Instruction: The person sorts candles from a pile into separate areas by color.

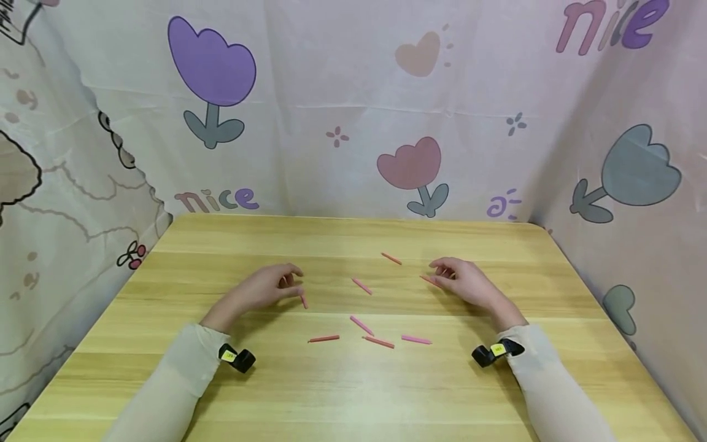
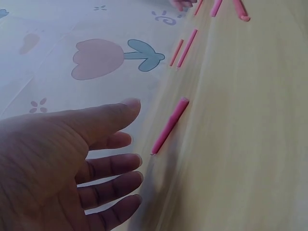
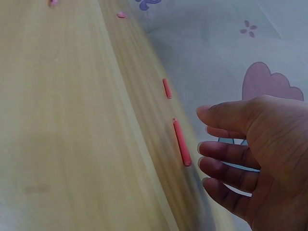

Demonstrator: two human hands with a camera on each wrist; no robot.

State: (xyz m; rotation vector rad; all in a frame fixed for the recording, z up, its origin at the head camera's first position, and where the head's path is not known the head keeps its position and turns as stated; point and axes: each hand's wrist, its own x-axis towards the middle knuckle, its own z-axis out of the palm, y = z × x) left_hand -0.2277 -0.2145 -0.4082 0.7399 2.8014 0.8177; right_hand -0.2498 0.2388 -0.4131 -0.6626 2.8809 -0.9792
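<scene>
Several thin pink and red candles lie scattered on the wooden table. In the head view my left hand hovers at the left, its thumb tip right by a pink candle. The left wrist view shows that candle on the wood beyond the loosely bent, spread fingers, with nothing between them. Over on the right, my right hand is beside a red candle. From the right wrist, the same candle lies just past the fingertips, and the relaxed hand holds nothing.
Between the hands lie a pink candle and, farther back, an orange-red one. Closer in are a pink candle, red ones and another pink one. A printed curtain hangs behind the table.
</scene>
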